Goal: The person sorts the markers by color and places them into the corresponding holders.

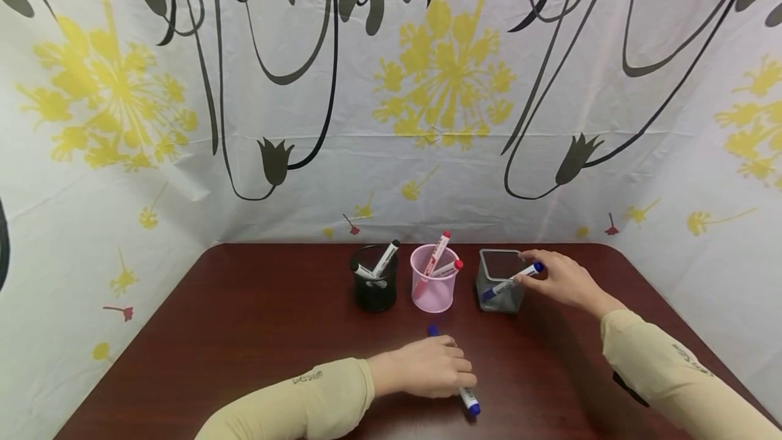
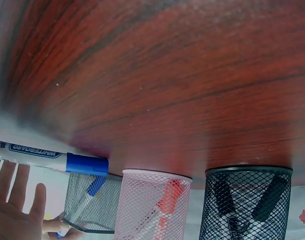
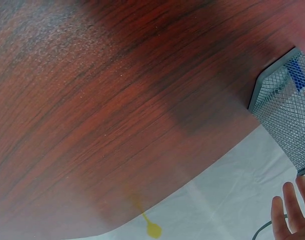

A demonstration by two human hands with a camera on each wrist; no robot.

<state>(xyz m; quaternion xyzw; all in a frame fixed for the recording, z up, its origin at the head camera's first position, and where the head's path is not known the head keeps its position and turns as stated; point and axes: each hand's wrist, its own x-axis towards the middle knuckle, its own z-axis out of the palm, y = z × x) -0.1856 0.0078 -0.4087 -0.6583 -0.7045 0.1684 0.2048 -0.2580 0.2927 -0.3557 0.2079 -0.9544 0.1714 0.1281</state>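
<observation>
In the head view my left hand (image 1: 430, 367) grips a blue-capped whiteboard marker (image 1: 469, 400) low over the table front; both blue ends stick out past the fingers. The left wrist view shows this marker's printed barrel across the fingers (image 2: 17, 185). At the back right, a grey square mesh pen cup (image 1: 502, 305) holds another blue marker (image 1: 504, 286), leaning with its upper end over the rim. My right hand (image 1: 565, 278) is at that rim, thumb and forefinger spread either side of the marker's upper part. Its outer fingers (image 3: 290, 207) look straight in the right wrist view.
Left of the grey cup stand a pink mesh cup (image 1: 434, 299) with two red markers (image 1: 436, 255) and a black mesh cup (image 1: 375, 299) with two black-capped markers (image 1: 386, 259). A patterned cloth (image 1: 366, 182) hangs around the dark red wooden table (image 1: 263, 331).
</observation>
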